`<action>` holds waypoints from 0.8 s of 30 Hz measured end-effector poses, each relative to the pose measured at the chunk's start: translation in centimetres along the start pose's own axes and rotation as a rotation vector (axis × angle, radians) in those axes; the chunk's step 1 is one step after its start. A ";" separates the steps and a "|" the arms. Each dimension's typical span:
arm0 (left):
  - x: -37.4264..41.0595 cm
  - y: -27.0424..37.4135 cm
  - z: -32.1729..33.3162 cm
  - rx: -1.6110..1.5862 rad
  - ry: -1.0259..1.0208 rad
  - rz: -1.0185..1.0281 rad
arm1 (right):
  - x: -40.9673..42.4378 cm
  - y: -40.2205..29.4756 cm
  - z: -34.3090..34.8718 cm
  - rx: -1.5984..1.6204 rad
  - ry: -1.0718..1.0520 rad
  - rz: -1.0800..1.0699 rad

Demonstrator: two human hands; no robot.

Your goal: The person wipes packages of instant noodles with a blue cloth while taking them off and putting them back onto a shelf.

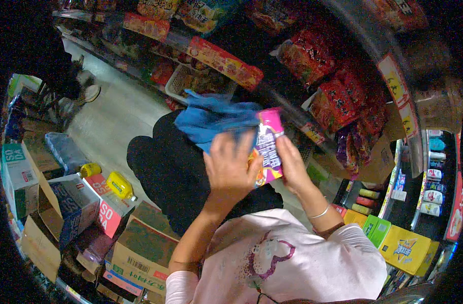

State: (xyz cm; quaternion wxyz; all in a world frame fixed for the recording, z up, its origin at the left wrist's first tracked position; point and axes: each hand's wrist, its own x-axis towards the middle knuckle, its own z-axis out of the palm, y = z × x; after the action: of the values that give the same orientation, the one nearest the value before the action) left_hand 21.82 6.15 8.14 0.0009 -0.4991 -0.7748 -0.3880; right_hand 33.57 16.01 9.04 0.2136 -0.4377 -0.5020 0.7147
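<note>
My right hand (pixel 294 163) grips a pink and purple snack packet (pixel 270 148) by its right side, fingers behind it and thumb near its edge. The packet bears printed writing and stands roughly upright in the view. From the left, my left hand (pixel 231 163) meets the packet, blurred by motion. A bunched blue cloth (pixel 212 117) lies under and beyond its fingers, over my dark trousers (pixel 170 163), and the hand appears to clasp it. Part of the cloth reaches the packet's upper left edge.
Shelves with red snack bags (pixel 339 102) and a white plastic basket (pixel 178 81) stand ahead. Open cardboard boxes (pixel 144 243), a soda carton (pixel 110 216) and a yellow bottle (pixel 119 185) crowd the left. Yellow cartons (pixel 406 247) sit at right. A person's shoe (pixel 92 93) shows at upper left.
</note>
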 end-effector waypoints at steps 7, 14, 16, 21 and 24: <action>1.4 1.3 -0.5 -0.151 -0.096 0.217 | 2.1 -1.2 2.6 0.211 0.070 0.159; 0.6 1.8 -2.5 -0.653 -0.220 0.349 | 5.4 -3.1 2.4 0.045 -0.412 0.199; 1.0 1.0 -3.0 -0.786 -0.249 0.314 | 6.4 -4.2 2.3 -0.197 -0.500 0.048; 1.5 -2.4 -4.8 -0.914 -0.246 0.130 | 10.5 -14.5 2.5 -0.653 -0.019 -0.312; 1.7 -2.9 -5.2 -0.960 -0.193 -0.002 | 17.0 -17.6 2.0 -0.857 0.085 -0.502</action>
State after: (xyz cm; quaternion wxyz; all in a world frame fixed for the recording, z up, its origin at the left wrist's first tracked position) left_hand 16.74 3.76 10.71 -0.3015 -0.4762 -0.5053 -0.6534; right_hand 20.62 34.77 18.17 0.2002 -0.3804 -0.8314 0.3521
